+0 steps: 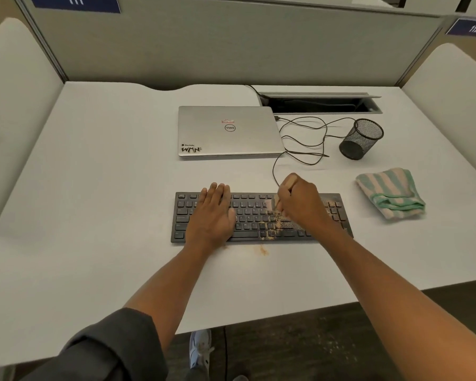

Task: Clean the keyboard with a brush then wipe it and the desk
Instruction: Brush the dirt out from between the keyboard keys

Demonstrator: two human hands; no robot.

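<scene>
A black keyboard (261,217) lies on the white desk (99,215), dusted with tan crumbs (275,225). Its left half is pressed by the flat, open left hand (213,210); a small brush (276,202) is gripped over its middle by the right hand (300,202). A striped cloth (390,192) lies right of the keyboard.

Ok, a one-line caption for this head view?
Left hand steadies the keyboard while the right hand brushes crumbs off its keys with a small brush.
</scene>
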